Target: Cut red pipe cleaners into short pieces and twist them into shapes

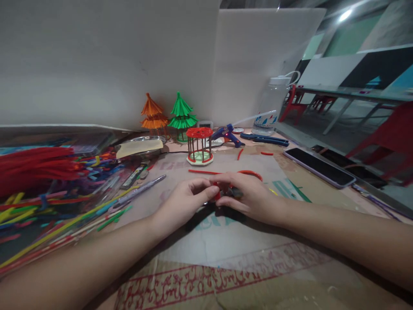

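Cardboard (pixel 226 275) lay closest, a big flat sheet under both arms. Next biggest was the heap of coloured sticks (pixel 48 193), far to the left of the little red cage (pixel 200 146). A phone (pixel 319 167) lay to the right of the cage. Both hands met just in front of the cage. A thin red strip (pixel 250 173) lay between the cage and the hands.

The left hand (pixel 183 202) pinched a small red piece (pixel 217 196) with thumb and first finger. The right hand (pixel 250 196) curled round the same piece, fingers pressed close, with something small and dark that was too hidden to name.

It looked like the red piece was being bent or fixed. Work that tiny called for a tight, steady pinch.
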Available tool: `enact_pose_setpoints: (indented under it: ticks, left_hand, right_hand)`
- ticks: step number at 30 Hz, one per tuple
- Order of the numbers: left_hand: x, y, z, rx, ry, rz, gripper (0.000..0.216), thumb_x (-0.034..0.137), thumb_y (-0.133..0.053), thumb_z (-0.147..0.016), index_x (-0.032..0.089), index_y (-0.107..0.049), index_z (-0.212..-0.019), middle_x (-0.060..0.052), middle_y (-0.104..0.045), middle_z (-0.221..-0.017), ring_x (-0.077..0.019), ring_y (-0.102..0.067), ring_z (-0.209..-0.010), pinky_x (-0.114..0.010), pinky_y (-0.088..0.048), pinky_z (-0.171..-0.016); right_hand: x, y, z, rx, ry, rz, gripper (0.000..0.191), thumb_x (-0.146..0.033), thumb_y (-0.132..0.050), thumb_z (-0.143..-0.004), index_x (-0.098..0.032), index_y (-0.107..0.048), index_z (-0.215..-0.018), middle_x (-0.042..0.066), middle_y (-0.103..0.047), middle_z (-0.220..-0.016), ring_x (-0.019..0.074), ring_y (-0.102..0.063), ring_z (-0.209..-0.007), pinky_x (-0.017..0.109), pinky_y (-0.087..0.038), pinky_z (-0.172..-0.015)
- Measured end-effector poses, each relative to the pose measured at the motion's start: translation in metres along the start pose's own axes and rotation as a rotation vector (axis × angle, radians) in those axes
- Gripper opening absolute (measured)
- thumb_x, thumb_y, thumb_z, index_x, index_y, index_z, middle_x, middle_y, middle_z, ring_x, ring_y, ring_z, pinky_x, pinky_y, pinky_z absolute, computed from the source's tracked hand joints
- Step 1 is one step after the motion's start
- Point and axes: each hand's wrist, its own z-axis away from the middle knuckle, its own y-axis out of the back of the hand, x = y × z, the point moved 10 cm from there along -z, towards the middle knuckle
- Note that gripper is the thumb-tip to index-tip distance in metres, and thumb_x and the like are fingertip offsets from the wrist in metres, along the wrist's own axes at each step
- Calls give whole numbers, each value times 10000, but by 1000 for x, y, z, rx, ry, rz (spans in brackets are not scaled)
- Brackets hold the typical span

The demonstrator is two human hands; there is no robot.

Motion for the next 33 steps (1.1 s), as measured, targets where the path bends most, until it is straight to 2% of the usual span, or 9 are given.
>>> enact_pose_setpoints:
  ticks: [3,7,12,14,16,21,24,33]
  left_hand:
    - [0,-2,1,0,15,14,237,381,-675,-829,160,-665,-746,-9,-659,-747,-143,-587,-705,-269,-449,-699]
    - [-4,-4,3,-5,59,64,227,376,-686,-833,156,-677,-779,-17,-674,-753,-151,-627,-696,-274,-477,-688]
    - [-6,-7,3,-37,57,88,220,364,-667,-863,153,-694,-809,-35,-709,-798,-157,-659,-735,-277,-498,-719]
    - [-6,-6,2,-25,57,72,220,363,-667,-862,151,-700,-813,-38,-715,-804,-155,-654,-744,-273,-493,-722]
    - [-5,-3,2,-1,51,65,215,363,-672,-856,153,-704,-822,-35,-715,-801,-149,-640,-732,-265,-483,-707]
    - [-4,0,0,26,22,61,203,355,-670,-848,157,-708,-820,-26,-718,-796,-141,-615,-714,-253,-470,-692]
    - [-2,-5,-1,-18,-2,55,205,346,-639,-866,162,-730,-866,-39,-744,-867,-156,-633,-774,-264,-482,-741]
    - [0,-11,4,-50,1,-86,174,308,-632,-860,168,-730,-830,-33,-739,-833,-162,-637,-755,-269,-480,-732]
  right_hand:
    - [8,6,-3,27,-128,-136,426,-322,-659,-903,-186,-553,-1292,59,-711,-994,174,-670,-881,317,-543,-799]
    - [22,13,-5,114,-308,-269,229,-303,-577,-921,-173,-612,-1107,48,-688,-923,155,-654,-798,286,-538,-700]
    - [30,-5,-5,47,-413,-496,141,-289,-569,-908,-186,-598,-1001,10,-657,-800,132,-636,-684,262,-521,-626]
    - [28,-8,-5,39,-401,-535,160,-276,-555,-917,-179,-580,-1042,10,-647,-798,135,-639,-697,261,-518,-626]
    - [25,-4,-4,53,-355,-461,250,-268,-564,-918,-173,-562,-1149,21,-650,-837,147,-643,-732,275,-524,-644]
    - [0,-4,-3,-18,-75,19,619,-266,-718,-845,-226,-459,-1405,81,-686,-1128,214,-661,-961,362,-534,-834]
    - [-8,-6,-1,5,17,163,585,-244,-689,-868,-225,-465,-1408,92,-681,-1202,224,-660,-1034,370,-528,-880]
    - [-8,-6,-3,26,-10,198,526,-260,-633,-907,-225,-474,-1407,99,-690,-1213,221,-674,-1038,362,-536,-862]
